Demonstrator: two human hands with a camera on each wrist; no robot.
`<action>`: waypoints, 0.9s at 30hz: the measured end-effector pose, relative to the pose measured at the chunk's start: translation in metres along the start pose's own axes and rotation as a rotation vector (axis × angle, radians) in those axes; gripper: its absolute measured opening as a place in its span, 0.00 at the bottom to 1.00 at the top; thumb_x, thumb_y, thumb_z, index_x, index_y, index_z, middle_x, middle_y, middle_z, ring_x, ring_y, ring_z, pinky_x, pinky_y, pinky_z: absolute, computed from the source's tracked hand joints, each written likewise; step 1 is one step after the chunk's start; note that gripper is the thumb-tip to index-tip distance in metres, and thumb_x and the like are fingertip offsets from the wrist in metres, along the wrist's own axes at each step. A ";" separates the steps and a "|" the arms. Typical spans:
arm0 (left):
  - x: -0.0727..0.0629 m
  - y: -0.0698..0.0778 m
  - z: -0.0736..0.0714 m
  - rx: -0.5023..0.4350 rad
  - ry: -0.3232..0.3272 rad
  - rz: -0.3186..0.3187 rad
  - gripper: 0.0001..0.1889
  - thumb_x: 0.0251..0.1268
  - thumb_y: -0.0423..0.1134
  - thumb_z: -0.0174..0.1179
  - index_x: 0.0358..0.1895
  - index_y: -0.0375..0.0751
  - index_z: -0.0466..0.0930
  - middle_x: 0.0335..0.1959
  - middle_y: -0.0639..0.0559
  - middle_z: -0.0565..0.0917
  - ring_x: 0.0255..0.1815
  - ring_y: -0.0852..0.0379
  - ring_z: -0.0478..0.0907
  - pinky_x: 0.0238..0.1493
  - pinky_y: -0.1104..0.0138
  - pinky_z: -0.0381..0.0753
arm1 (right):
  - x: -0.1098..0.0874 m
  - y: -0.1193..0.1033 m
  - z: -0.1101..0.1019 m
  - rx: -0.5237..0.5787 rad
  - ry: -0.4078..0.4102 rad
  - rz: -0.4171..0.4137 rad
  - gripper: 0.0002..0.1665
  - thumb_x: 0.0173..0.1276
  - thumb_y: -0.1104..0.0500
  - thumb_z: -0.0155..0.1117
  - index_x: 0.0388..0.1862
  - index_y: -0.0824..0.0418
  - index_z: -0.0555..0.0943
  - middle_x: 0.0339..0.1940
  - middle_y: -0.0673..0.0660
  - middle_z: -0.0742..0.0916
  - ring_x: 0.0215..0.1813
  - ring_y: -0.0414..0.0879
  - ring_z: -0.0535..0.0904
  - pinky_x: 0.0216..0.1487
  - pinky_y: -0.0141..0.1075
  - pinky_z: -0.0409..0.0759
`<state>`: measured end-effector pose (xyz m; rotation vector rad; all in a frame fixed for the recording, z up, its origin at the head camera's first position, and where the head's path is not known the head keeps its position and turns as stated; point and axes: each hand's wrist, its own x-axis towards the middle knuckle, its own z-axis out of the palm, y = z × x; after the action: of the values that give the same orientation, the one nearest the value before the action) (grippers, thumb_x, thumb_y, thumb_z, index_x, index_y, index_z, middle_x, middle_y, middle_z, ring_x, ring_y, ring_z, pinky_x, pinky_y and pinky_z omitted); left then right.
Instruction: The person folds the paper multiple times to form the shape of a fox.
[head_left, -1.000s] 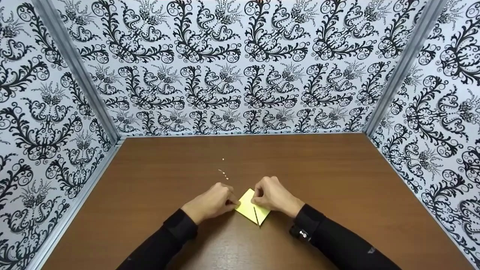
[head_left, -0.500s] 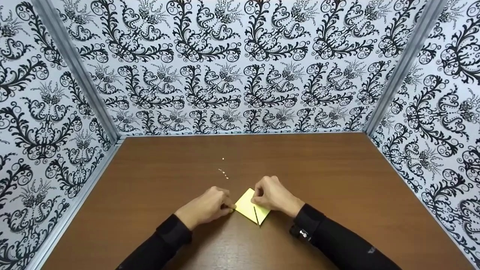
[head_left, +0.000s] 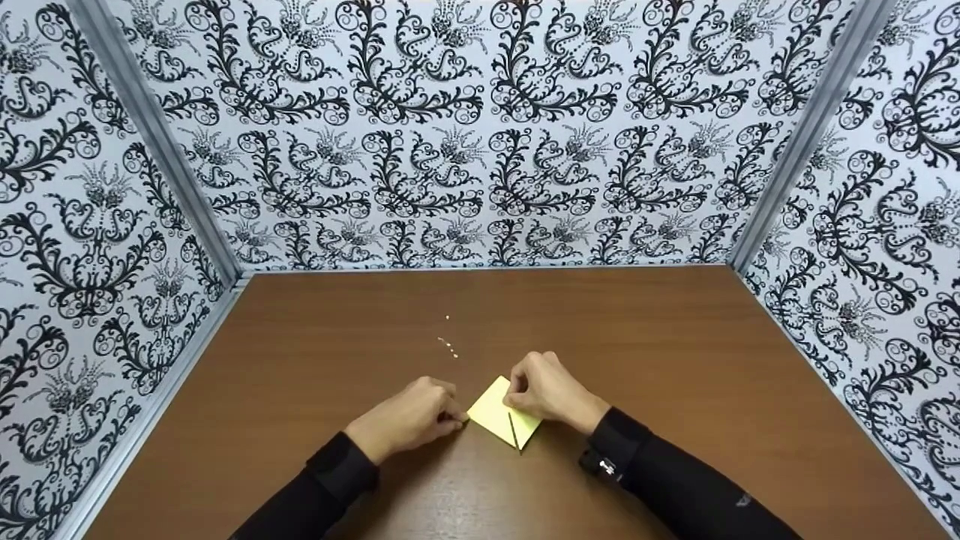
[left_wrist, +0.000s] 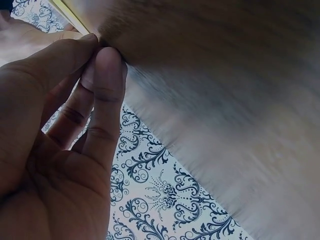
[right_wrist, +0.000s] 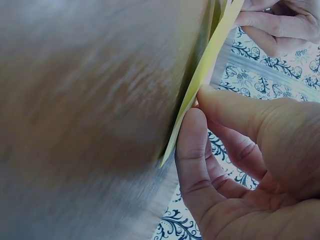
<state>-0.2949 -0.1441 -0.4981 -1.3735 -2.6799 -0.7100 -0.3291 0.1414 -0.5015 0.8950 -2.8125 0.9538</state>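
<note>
A folded yellow paper (head_left: 487, 411) lies turned cornerwise on the brown table, with a dark slit running from its middle to its near corner. At its left corner, my left hand (head_left: 412, 416) pinches with thumb and finger; the left wrist view shows these fingertips meeting at the end of the yellow paper edge (left_wrist: 70, 16). My right hand (head_left: 551, 390) holds the paper at its upper right side, fingers curled and tips against it. In the right wrist view the yellow paper (right_wrist: 210, 57) shows edge-on, its layers parted, beside the right thumb (right_wrist: 225, 102).
Several small white specks (head_left: 450, 347) dot the brown table (head_left: 315, 330) beyond the paper. Patterned black-and-white walls (head_left: 480, 150) with grey metal posts (head_left: 157, 135) enclose the table at the back and sides.
My left hand has slid outward to the left and slightly nearer, from over the paper to its left corner. The right hand and the paper have stayed almost still.
</note>
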 end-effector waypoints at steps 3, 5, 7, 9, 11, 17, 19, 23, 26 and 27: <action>0.001 0.001 -0.001 -0.008 -0.004 0.001 0.06 0.78 0.26 0.75 0.47 0.37 1.00 0.37 0.48 0.90 0.36 0.65 0.83 0.38 0.78 0.82 | 0.000 0.001 0.000 0.002 0.000 0.005 0.11 0.68 0.68 0.85 0.26 0.57 0.95 0.31 0.52 0.97 0.27 0.36 0.78 0.31 0.28 0.74; 0.003 0.002 0.000 0.002 0.005 0.002 0.05 0.78 0.26 0.75 0.46 0.37 1.00 0.37 0.48 0.91 0.37 0.65 0.84 0.38 0.79 0.83 | 0.000 0.001 0.001 0.000 0.007 0.009 0.11 0.67 0.68 0.86 0.26 0.57 0.95 0.31 0.52 0.97 0.28 0.36 0.78 0.32 0.28 0.74; 0.005 0.001 0.001 0.013 0.021 0.001 0.05 0.77 0.26 0.76 0.44 0.37 0.99 0.37 0.48 0.93 0.37 0.65 0.85 0.39 0.78 0.83 | 0.000 0.001 0.000 -0.004 0.014 0.014 0.11 0.66 0.68 0.86 0.25 0.57 0.95 0.31 0.52 0.97 0.29 0.37 0.78 0.33 0.29 0.75; 0.007 0.001 0.002 0.022 0.041 -0.003 0.04 0.77 0.27 0.77 0.42 0.37 0.99 0.38 0.49 0.94 0.37 0.65 0.86 0.38 0.78 0.84 | 0.000 0.002 0.000 -0.006 0.016 0.018 0.11 0.66 0.68 0.86 0.25 0.57 0.95 0.31 0.52 0.97 0.29 0.37 0.79 0.33 0.30 0.76; 0.009 0.000 0.004 0.030 0.060 -0.011 0.04 0.76 0.27 0.77 0.40 0.38 0.98 0.38 0.49 0.94 0.37 0.64 0.87 0.39 0.76 0.86 | 0.000 0.001 0.000 -0.010 0.015 0.025 0.11 0.66 0.67 0.86 0.25 0.57 0.95 0.31 0.52 0.97 0.30 0.38 0.80 0.35 0.30 0.77; 0.013 0.006 0.008 0.059 0.091 -0.046 0.03 0.76 0.29 0.78 0.43 0.40 0.99 0.39 0.50 0.93 0.39 0.61 0.88 0.41 0.74 0.88 | 0.000 0.000 0.001 -0.022 0.010 0.046 0.11 0.66 0.66 0.87 0.25 0.55 0.96 0.31 0.50 0.97 0.33 0.38 0.82 0.37 0.32 0.79; 0.014 0.011 0.010 0.079 0.092 -0.047 0.02 0.77 0.31 0.78 0.45 0.41 0.98 0.39 0.49 0.91 0.38 0.60 0.88 0.40 0.75 0.87 | 0.001 0.000 0.002 -0.028 0.012 0.050 0.11 0.65 0.65 0.87 0.24 0.54 0.95 0.30 0.49 0.96 0.33 0.38 0.82 0.38 0.32 0.79; 0.016 0.023 0.014 0.125 0.085 -0.025 0.03 0.80 0.35 0.77 0.49 0.41 0.98 0.42 0.48 0.90 0.39 0.57 0.90 0.41 0.73 0.88 | 0.002 0.000 0.001 -0.037 0.011 0.062 0.11 0.65 0.63 0.88 0.24 0.52 0.95 0.29 0.47 0.96 0.32 0.38 0.82 0.38 0.32 0.80; 0.018 0.032 0.019 0.159 0.053 0.000 0.05 0.81 0.38 0.77 0.52 0.45 0.99 0.48 0.50 0.91 0.47 0.57 0.91 0.49 0.70 0.92 | 0.002 0.001 0.001 -0.041 0.008 0.075 0.11 0.64 0.63 0.88 0.24 0.52 0.95 0.28 0.46 0.95 0.32 0.38 0.82 0.38 0.31 0.79; 0.018 0.034 0.021 0.171 0.038 0.005 0.06 0.82 0.39 0.77 0.54 0.47 0.99 0.51 0.51 0.92 0.51 0.58 0.91 0.52 0.69 0.93 | 0.002 0.001 0.000 -0.037 0.007 0.077 0.11 0.64 0.63 0.88 0.24 0.52 0.95 0.28 0.46 0.95 0.32 0.38 0.81 0.37 0.31 0.78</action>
<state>-0.2757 -0.1044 -0.4995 -1.3111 -2.6362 -0.4872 -0.3310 0.1411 -0.5017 0.7837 -2.8677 0.9086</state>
